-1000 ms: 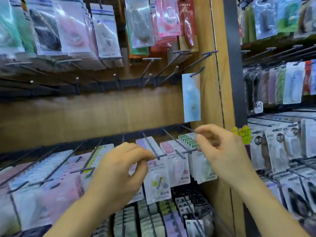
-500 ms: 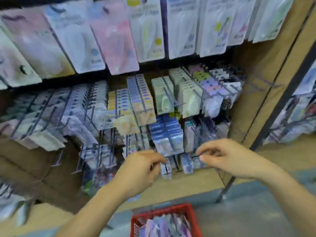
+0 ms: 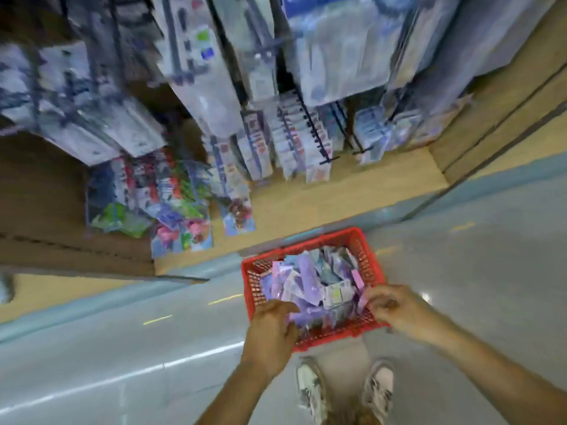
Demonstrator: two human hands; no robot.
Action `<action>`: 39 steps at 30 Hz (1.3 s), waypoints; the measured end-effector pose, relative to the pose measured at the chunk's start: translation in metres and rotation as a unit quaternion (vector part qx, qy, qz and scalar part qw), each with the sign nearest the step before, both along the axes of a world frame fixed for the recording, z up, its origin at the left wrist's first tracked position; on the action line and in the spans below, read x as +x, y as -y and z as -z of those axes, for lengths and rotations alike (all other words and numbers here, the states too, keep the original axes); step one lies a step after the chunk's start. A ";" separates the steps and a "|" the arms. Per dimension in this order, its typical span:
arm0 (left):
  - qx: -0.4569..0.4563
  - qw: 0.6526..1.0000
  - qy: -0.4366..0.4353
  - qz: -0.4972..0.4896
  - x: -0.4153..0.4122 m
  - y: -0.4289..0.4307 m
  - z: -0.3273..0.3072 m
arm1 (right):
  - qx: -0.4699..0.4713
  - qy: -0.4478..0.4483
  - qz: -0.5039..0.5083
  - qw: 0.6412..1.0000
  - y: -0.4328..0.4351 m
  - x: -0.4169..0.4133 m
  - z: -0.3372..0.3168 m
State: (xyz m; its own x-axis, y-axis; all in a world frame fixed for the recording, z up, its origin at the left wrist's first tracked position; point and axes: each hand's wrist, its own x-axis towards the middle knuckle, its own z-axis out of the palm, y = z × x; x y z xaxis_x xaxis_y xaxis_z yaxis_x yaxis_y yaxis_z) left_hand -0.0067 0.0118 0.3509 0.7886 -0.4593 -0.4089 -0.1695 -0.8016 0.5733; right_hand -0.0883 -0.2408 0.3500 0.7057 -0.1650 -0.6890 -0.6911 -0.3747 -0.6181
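A red basket [image 3: 322,237] stands on the pale grey floor [image 3: 460,271] of a shop aisle, just in front of the person's white shoes [image 3: 310,384]. It is filled with a loose heap of small purple and white packets [image 3: 306,280]. The left hand [image 3: 270,329] is over the near left corner of the basket and the right hand [image 3: 394,305] is over its right rim, well apart from the left. The fingers of both hands are bent downward toward the heap, but the picture is blurred, so one cannot tell if they grip any packet. Behind the basket a low wooden ledge [image 3: 352,194] carries the display, where many hanging packs [image 3: 294,139] sit in rows on dark metal hooks [image 3: 325,161].
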 end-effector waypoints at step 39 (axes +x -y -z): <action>-0.076 0.921 0.008 -0.383 0.026 -0.028 0.323 | -0.243 0.068 -0.093 0.963 -0.062 0.006 0.384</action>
State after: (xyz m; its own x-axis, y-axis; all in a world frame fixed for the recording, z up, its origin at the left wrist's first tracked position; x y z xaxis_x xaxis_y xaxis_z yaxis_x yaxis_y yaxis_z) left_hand 0.0198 0.0398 0.0283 0.9105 0.1831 -0.3706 0.4020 -0.6012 0.6906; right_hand -0.0822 -0.1784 -0.0341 0.8329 -0.3066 -0.4608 -0.5086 -0.7524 -0.4185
